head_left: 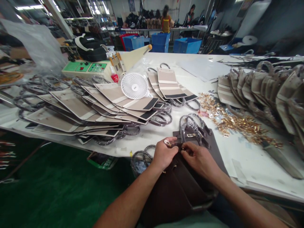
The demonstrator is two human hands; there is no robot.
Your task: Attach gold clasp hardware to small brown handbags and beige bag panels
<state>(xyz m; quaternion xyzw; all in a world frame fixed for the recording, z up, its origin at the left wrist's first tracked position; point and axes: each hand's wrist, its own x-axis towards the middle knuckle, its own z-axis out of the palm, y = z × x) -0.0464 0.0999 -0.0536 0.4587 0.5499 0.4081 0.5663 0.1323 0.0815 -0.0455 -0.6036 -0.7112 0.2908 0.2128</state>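
Note:
A dark brown handbag leans between my body and the table's front edge, its plastic-wrapped handles lying on the tabletop. Gold hardware, including a small plate, shows on the bag. My left hand is closed at the bag's upper part, thumb and fingers pinching a dark strap. A small pale and brown piece shows at its index finger. Close beside it, my right hand is closed, with thumb and forefinger pinched at a tiny gold-looking piece that the fingers mostly hide.
Beige bag panels with wrapped handles overlap on the left, a white fan on top. Loose gold hardware spreads rightward near a dark flat-bladed tool. More panels stand at right. A person works beyond blue bins.

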